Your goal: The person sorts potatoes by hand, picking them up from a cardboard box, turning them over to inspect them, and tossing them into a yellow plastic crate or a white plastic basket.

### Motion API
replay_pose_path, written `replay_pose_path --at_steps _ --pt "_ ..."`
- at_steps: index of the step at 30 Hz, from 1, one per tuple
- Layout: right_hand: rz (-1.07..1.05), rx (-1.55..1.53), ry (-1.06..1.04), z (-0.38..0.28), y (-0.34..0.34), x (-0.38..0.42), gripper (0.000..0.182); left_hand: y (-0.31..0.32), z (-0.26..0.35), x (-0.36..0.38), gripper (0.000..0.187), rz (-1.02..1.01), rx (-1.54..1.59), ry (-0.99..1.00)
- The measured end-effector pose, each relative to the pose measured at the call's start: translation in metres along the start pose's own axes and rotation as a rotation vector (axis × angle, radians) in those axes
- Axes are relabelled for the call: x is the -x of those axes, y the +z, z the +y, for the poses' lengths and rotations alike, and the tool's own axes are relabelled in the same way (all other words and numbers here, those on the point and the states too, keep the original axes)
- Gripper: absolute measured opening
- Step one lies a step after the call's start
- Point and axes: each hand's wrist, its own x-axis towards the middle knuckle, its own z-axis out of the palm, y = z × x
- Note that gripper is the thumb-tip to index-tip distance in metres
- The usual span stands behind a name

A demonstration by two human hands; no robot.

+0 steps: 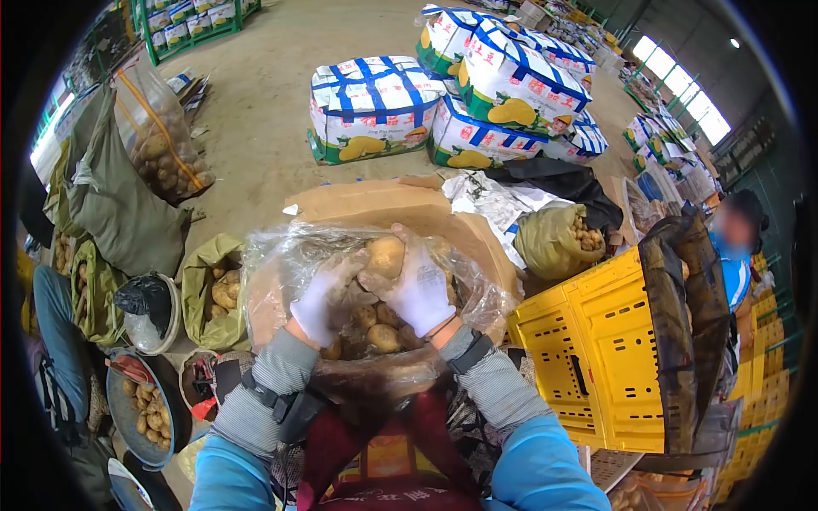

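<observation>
My right hand [419, 289], in a white work glove, is closed around the right side of a large tan potato [386, 257]. From the left, my gloved left hand [326, 296] meets the same potato with bent, dirt-stained fingers. Both hands are above a cardboard box [366, 203] lined with clear plastic film [294, 252]. Several loose potatoes [383, 337] lie inside the box below my hands. The gloves hide part of the held potato and some of those underneath.
A yellow crate [588, 349] stands close on the right, with a person [734, 247] beyond it. Green sacks [215, 294] and a blue basin [166, 439] of potatoes are on the left. Packed potato bags [375, 111] are stacked ahead. An open sack [558, 243] sits right of the box.
</observation>
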Motion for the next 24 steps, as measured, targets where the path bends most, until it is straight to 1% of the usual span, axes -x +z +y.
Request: replay_pose_path --at_steps 2,4,6,7,9,10,11,12,13,14,15,17,18,21,23,24 --pt "-0.029 0.009 -0.011 0.001 -0.001 -0.003 0.07 -0.014 0.001 0.003 0.034 -0.089 -0.932 0.521" --pt "-0.027 0.009 -0.045 0.001 -0.002 -0.005 0.062 -0.011 0.002 0.009 0.036 -0.055 -0.958 0.501" --pt "-0.058 -0.001 0.01 -0.001 -0.005 -0.006 0.049 -0.001 0.003 0.014 0.04 0.089 -0.075 -0.05" --pt "-0.075 -0.006 0.039 -0.002 -0.007 -0.006 0.043 -0.001 0.003 0.014 0.041 0.063 -0.075 -0.059" --pt "0.07 -0.148 0.103 0.041 0.017 -0.005 0.035 -0.003 0.004 0.01 0.044 0.012 -0.074 -0.077" --pt "0.142 -0.218 0.134 0.044 0.018 -0.01 0.031 -0.002 0.004 0.009 0.045 -0.001 -0.073 -0.067" --pt "0.083 -0.411 0.29 0.047 0.016 -0.01 0.03 -0.001 0.004 0.008 0.046 -0.014 -0.072 -0.056" --pt "0.022 -0.604 0.446 0.028 0.0 -0.014 0.028 -0.001 0.004 0.008 0.047 -0.027 -0.072 -0.045" --pt "-0.043 -0.796 0.603 0.018 -0.008 -0.016 0.027 -0.002 0.004 0.007 0.047 -0.006 -0.036 -0.075" --pt "0.089 -1.319 0.295 0.054 0.024 -0.011 0.04 -0.004 0.005 0.008 0.047 0.015 0.0 -0.105" --pt "0.047 -0.915 0.136 0.038 0.02 -0.007 0.045 -0.005 0.006 0.008 0.047 0.035 0.037 -0.134" --pt "-0.033 -0.101 -0.166 -0.001 0.001 0.0 0.055 0.016 0.011 0.019 0.043 0.026 -0.111 -0.025" --pt "-0.109 0.017 -0.109 0.003 0.002 0.003 0.065 0.023 0.011 0.023 0.041 0.022 -0.188 0.023" --pt "-0.193 0.117 -0.07 0.011 0.0 -0.001 0.061 0.014 0.008 0.024 0.036 0.022 -0.016 -0.137" --pt "-0.13 0.139 -0.139 0.015 0.003 -0.001 0.055 0.001 0.003 0.022 0.037 -0.036 -0.286 -0.009" --pt "-0.1 0.149 -0.173 0.012 0.003 -0.002 0.052 -0.002 0.002 0.021 0.038 -0.056 -0.303 0.006"
